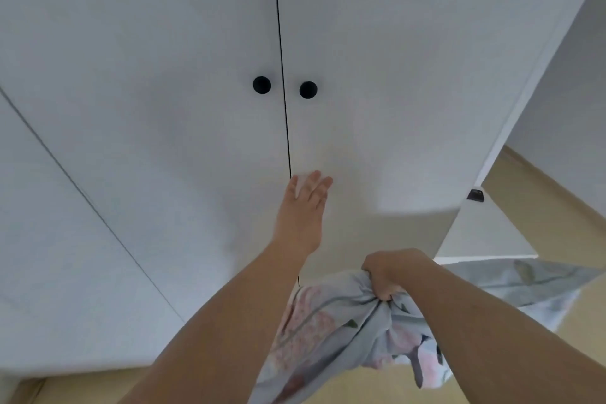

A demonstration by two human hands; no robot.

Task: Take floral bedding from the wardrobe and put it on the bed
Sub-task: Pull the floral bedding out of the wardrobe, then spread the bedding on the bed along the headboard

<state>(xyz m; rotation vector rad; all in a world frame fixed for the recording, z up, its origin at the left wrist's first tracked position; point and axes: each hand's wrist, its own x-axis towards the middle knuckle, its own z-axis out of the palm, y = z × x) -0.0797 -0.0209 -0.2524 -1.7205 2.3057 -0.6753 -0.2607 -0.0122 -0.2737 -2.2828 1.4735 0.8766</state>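
The white wardrobe fills the view, both doors closed along a dark centre seam, with two round black knobs side by side. My left hand lies flat with straight fingers against the right door, below the knobs and just right of the seam. My right hand grips a bunched handful of the floral bedding, pale blue-grey with pink flowers and dark leaves. The bedding hangs down under my right forearm and trails off to the right.
Another white panel adjoins the wardrobe on the left. Light wooden floor shows at the right and along the bottom. A white wall stands at the far right. A small dark fitting sits at the wardrobe's lower right corner.
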